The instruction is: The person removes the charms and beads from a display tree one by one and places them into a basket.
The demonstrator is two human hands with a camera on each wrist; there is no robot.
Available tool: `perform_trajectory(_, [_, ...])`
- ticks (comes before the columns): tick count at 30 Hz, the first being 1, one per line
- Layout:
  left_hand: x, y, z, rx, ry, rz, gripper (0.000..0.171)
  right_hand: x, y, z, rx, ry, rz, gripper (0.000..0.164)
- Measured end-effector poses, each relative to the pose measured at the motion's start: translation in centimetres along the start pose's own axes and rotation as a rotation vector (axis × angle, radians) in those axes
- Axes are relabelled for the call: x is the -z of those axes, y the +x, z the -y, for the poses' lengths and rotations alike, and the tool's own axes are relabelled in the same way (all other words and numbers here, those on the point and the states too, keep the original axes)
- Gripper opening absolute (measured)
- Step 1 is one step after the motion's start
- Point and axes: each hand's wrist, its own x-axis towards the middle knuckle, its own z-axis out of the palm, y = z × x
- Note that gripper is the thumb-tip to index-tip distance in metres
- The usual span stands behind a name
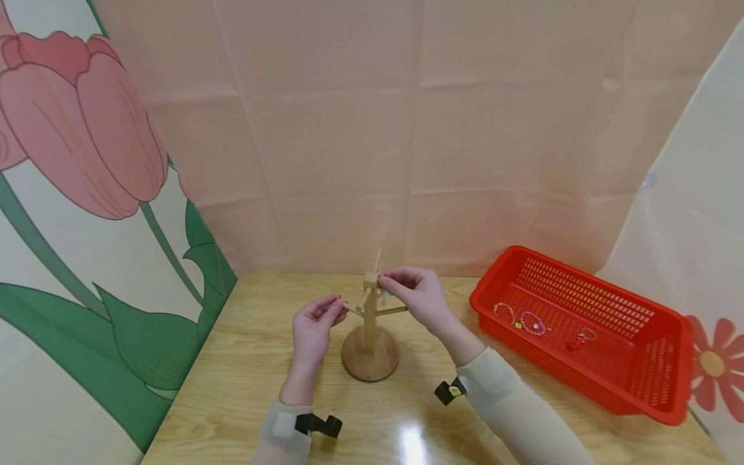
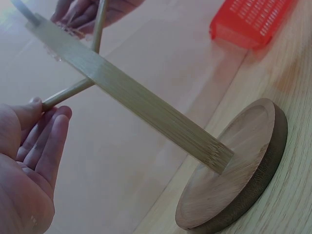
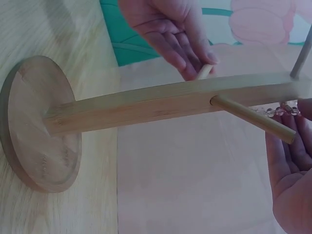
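A wooden stand (image 1: 370, 323) with a round base (image 2: 234, 170) and slanted pegs rises upright from the table. My left hand (image 1: 314, 323) pinches the tip of its left peg (image 2: 68, 93) between thumb and fingers. Close to the top of the post, my right hand (image 1: 421, 300) holds a bracelet of clear and pinkish beads (image 3: 273, 111) with thumb and fingertips. In the left wrist view its beads show on both sides of the post, the part between hidden behind the wood. Another peg (image 3: 256, 120) points out below the right hand.
To the right, a red plastic basket (image 1: 581, 387) stands on the wood-grain table (image 1: 232, 387). Inside lie a beaded bracelet (image 1: 504, 306), another one with a pink charm (image 1: 533, 324), and a ring with a red charm (image 1: 577, 342). A pinkish sheet (image 1: 325, 129) hangs behind the table.
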Motion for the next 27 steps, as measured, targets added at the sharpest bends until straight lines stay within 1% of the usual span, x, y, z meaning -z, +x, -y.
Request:
perform_trajectory(6, [0.1,0.0,0.0,0.006,-0.014,-0.008,0.020,-0.2,0.0,-0.1,0.001,0.011,-0.027,0.020])
perform_trajectory(9, [0.1,0.0,0.1,0.009,-0.018,-0.009,0.019,-0.4,0.0,-0.3,0.008,0.024,-0.044,0.020])
perform_trajectory(18, [0.1,0.0,0.0,0.017,-0.019,-0.007,0.025,-0.8,0.0,-0.4,0.039,0.025,-0.107,0.019])
perform_trajectory(23, [0.1,0.1,0.0,0.027,-0.007,-0.011,0.025,-1.1,0.0,-0.3,0.045,0.054,-0.158,0.020])
perform_trajectory(27, [0.0,0.1,0.0,0.024,0.000,-0.009,0.024,-1.2,0.0,-0.2,0.050,0.051,-0.183,0.021])
